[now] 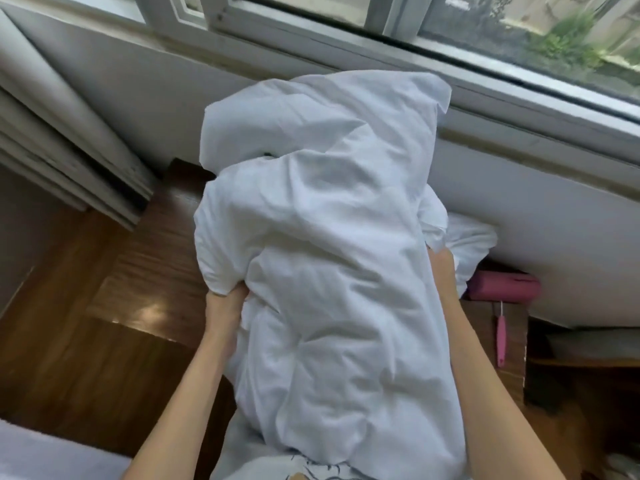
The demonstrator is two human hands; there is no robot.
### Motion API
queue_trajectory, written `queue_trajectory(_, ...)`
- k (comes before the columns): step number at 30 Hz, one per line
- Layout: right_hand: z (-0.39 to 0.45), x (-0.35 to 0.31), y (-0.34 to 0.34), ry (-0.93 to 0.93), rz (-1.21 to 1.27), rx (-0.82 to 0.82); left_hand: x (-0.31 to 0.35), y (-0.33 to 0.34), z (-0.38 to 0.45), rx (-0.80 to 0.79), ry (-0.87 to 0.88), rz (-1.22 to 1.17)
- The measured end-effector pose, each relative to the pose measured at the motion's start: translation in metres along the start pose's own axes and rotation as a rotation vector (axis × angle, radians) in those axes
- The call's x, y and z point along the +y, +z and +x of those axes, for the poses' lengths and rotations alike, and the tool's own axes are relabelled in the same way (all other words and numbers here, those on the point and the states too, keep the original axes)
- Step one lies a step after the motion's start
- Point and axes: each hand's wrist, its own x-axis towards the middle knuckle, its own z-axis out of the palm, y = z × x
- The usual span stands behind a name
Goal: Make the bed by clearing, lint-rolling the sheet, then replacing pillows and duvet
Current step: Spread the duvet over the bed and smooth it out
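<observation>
Here one white duvet [322, 254], bunched into a tall crumpled bundle, fills the middle of the view, held up off the floor between two bare hands. The left hand [225, 303] grips the bundle's lower left edge, its fingers curled into a fold of the cloth. The right hand [441, 271] holds the right side a little farther up, its fingers buried in the fabric so that only the back of the hand and the wrist show. Both forearms rise from the near edge of the view, one on each side of the bundle, and the duvet's lower end hangs down between them toward the person's body. The top of the bundle reaches up in front of the white wall [145, 88] under the window [519, 32].

To the right, behind the right hand, one more mass of white bedding [474, 240] lies against the wall; whether it is a pillow or part of the duvet cannot be told. Just beside it on the right sits one pink roll [505, 285], and nearer, below that, one slim pink handle [501, 337] on a brown wooden surface [485, 327]. Wooden floor [104, 323] spreads to the left. At the near left corner one pale edge of fabric [52, 455] shows.
</observation>
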Motion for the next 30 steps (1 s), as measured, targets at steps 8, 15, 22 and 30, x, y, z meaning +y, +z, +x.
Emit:
queue_trajectory(8,-0.066,0.035,-0.059,0.203,0.576,-0.040,-0.042,0.018,-0.121,0.236,0.213,-0.098)
queue_trajectory(15,-0.132,0.061,-0.080,-0.128,0.815,-0.370,-0.112,0.026,-0.251,0.556,0.108,-0.191)
queue_trajectory(22,-0.185,0.047,-0.058,-0.262,0.693,-0.701,-0.186,0.018,-0.355,0.889,0.029,-0.404)
queue_trajectory(30,-0.269,0.015,-0.013,-0.436,0.488,-1.043,-0.268,0.013,-0.443,1.183,-0.048,-0.666)
